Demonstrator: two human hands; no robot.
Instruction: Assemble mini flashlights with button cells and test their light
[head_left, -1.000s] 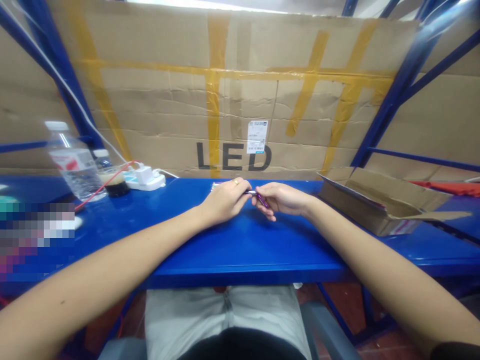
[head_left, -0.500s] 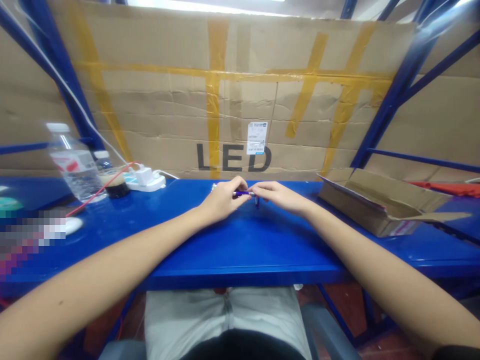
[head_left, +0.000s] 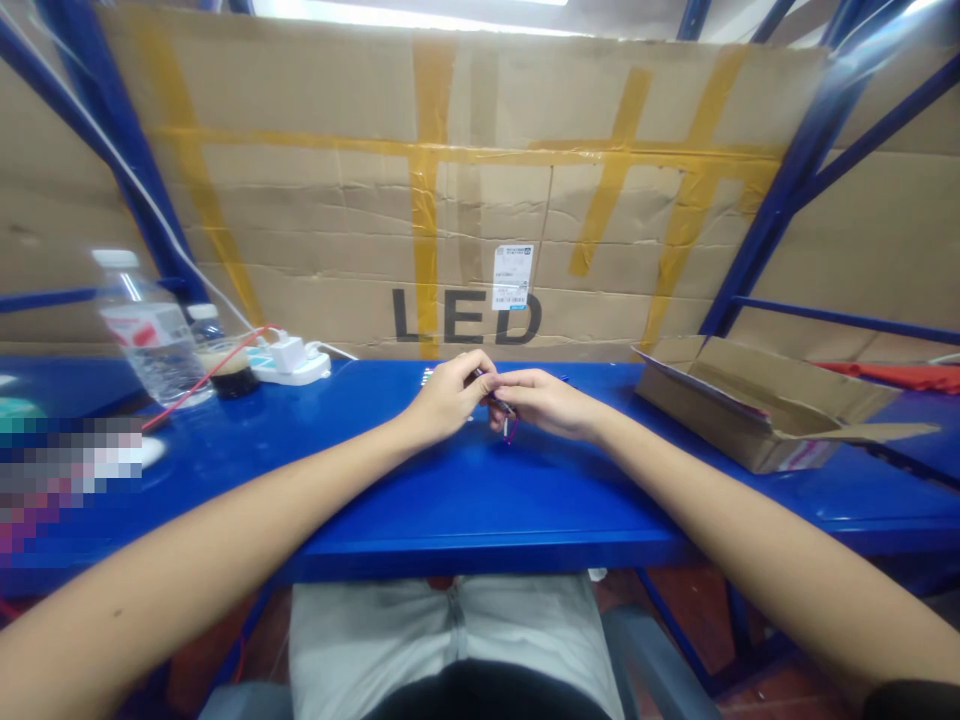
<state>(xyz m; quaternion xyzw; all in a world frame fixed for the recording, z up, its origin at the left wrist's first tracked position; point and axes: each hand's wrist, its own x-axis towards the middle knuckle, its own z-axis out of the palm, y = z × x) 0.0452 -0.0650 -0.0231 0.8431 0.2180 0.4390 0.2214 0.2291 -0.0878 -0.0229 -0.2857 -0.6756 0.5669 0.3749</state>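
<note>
My left hand [head_left: 448, 396] and my right hand [head_left: 541, 400] meet over the middle of the blue table [head_left: 480, 500], fingertips together. Both pinch a thin purple pen [head_left: 502, 410] with a silver band, which tilts down toward my right hand. The left fingers hold its upper end, the right fingers curl round the lower part. A ring shows on my left hand. Small silvery parts [head_left: 429, 375] lie on the table just behind my left hand.
An open flat cardboard box [head_left: 757, 415] lies at the right. At the left stand a clear water bottle [head_left: 150, 335], a dark-drink bottle [head_left: 221, 355] and a white power strip [head_left: 292, 360] with a red cable. A taped cardboard sheet marked LED [head_left: 465, 200] backs the table.
The pen lay level between my fingertips half a second ago; now it tilts down to the right, and my right hand has drawn closer and curled over it.
</note>
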